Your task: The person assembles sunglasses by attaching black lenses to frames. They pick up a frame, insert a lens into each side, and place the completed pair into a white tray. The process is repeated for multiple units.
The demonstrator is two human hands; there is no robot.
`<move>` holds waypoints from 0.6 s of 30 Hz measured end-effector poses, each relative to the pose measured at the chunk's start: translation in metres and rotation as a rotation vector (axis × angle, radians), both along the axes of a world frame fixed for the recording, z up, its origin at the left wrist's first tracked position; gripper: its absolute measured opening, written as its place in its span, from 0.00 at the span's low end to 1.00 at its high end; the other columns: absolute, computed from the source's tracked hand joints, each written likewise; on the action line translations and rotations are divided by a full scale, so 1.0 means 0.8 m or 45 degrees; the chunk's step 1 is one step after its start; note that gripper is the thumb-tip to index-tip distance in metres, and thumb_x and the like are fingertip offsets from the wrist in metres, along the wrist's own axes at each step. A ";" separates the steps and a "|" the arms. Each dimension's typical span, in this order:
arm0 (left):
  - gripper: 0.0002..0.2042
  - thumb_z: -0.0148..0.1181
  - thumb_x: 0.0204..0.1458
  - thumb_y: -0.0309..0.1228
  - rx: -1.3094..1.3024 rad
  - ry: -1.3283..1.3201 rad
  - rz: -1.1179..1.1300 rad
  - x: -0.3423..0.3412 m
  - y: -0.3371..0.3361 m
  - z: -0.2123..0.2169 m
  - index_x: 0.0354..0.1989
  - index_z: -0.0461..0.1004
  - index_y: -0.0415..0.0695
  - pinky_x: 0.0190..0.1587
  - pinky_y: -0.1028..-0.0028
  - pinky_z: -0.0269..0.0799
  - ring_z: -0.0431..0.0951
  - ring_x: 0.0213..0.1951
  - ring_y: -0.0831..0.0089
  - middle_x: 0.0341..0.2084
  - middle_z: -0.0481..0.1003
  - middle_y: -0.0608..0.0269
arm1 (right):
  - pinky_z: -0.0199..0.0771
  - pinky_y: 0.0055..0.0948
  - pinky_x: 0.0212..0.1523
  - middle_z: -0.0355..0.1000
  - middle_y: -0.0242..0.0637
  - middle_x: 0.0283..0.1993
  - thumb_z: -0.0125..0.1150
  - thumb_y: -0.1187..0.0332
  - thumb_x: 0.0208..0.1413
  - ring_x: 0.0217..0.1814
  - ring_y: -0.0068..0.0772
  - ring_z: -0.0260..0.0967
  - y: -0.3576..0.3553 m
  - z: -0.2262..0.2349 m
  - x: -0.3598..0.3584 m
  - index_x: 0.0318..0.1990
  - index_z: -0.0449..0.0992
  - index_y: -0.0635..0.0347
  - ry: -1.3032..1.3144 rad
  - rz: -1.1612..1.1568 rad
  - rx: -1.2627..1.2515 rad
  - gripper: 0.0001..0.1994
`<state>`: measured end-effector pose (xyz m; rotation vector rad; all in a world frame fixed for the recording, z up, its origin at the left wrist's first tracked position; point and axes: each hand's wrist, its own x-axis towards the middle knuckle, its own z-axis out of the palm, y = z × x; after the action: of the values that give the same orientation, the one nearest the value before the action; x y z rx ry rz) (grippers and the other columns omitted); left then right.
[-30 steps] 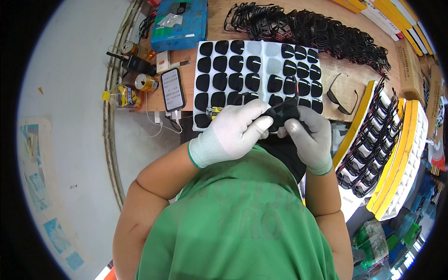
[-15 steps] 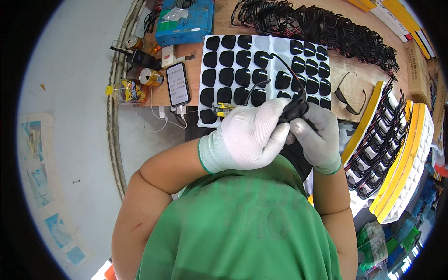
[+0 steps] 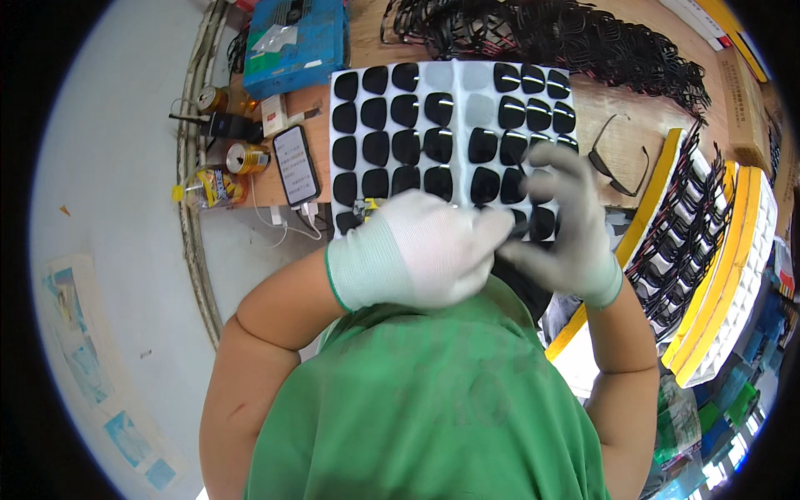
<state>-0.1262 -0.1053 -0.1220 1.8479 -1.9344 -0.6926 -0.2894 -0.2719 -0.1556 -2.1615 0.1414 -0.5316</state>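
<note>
Both hands wear white knit gloves. Closed in a fist, my left hand [image 3: 433,250] holds dark sunglasses [image 3: 518,228], mostly hidden by the gloves; only a small dark part shows. My right hand [image 3: 571,225] is just to the right, fingers spread and a little blurred, with the thumb near the sunglasses. Beyond the hands lies a white sheet [image 3: 457,171] bearing rows of dark lenses [image 3: 406,147], with a few pale spots without a lens near its top. A yellow object [image 3: 365,207] shows partly beside my left hand.
Another pair of sunglasses [image 3: 617,182] lies right of the sheet. Black frames are heaped [image 3: 550,37] at the back. Yellow-edged trays [image 3: 725,258] with frames stand right. A phone [image 3: 297,165], cans [image 3: 247,157], a walkie-talkie [image 3: 229,126] and a blue box [image 3: 296,50] are left.
My right hand has let go of the sunglasses and spread its fingers, moving slightly right. The sunglasses have dropped lower behind my left hand. The view has shifted a little.
</note>
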 end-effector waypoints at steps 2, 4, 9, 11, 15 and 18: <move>0.15 0.67 0.49 0.36 -0.136 0.324 -0.170 0.012 -0.005 -0.010 0.43 0.78 0.42 0.25 0.63 0.76 0.80 0.21 0.55 0.18 0.75 0.56 | 0.57 0.52 0.69 0.75 0.39 0.45 0.77 0.63 0.43 0.57 0.42 0.72 -0.012 0.008 -0.016 0.43 0.78 0.58 0.121 0.341 -0.220 0.20; 0.15 0.66 0.52 0.39 -0.203 0.649 0.067 0.048 -0.029 -0.030 0.43 0.79 0.43 0.33 0.64 0.78 0.82 0.29 0.56 0.24 0.78 0.53 | 0.50 0.60 0.69 0.73 0.34 0.30 0.71 0.66 0.48 0.43 0.38 0.76 -0.017 0.011 -0.025 0.29 0.78 0.56 0.163 0.404 -0.143 0.07; 0.24 0.60 0.55 0.50 0.261 -0.683 0.583 0.110 -0.087 -0.146 0.53 0.77 0.47 0.57 0.56 0.67 0.74 0.56 0.57 0.50 0.76 0.55 | 0.51 0.59 0.69 0.73 0.37 0.27 0.67 0.69 0.51 0.35 0.44 0.75 -0.011 -0.005 -0.026 0.28 0.78 0.60 0.123 0.012 0.197 0.05; 0.24 0.62 0.54 0.50 0.227 -0.698 0.600 0.108 -0.084 -0.153 0.53 0.77 0.47 0.58 0.55 0.66 0.72 0.57 0.56 0.52 0.75 0.57 | 0.70 0.42 0.61 0.79 0.40 0.35 0.60 0.74 0.58 0.38 0.33 0.78 0.017 -0.005 -0.027 0.48 0.76 0.69 0.136 -0.217 0.531 0.12; 0.19 0.67 0.52 0.43 0.108 -0.634 0.714 0.107 -0.085 -0.148 0.46 0.78 0.45 0.52 0.61 0.71 0.77 0.49 0.58 0.46 0.77 0.55 | 0.78 0.29 0.51 0.79 0.48 0.49 0.50 0.83 0.59 0.46 0.31 0.80 0.053 -0.024 -0.015 0.68 0.55 0.74 -0.120 -0.277 0.911 0.28; 0.14 0.66 0.54 0.37 -0.003 0.304 0.718 0.082 -0.062 -0.116 0.43 0.77 0.43 0.46 0.69 0.74 0.79 0.40 0.68 0.39 0.78 0.60 | 0.79 0.33 0.50 0.79 0.48 0.47 0.48 0.83 0.58 0.44 0.34 0.80 0.063 -0.030 -0.016 0.65 0.57 0.72 -0.163 -0.375 0.952 0.26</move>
<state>-0.0602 -0.1549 -0.2150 2.0618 -1.1809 -0.6780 -0.3024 -0.2218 -0.1794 -1.3798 0.5076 -0.6548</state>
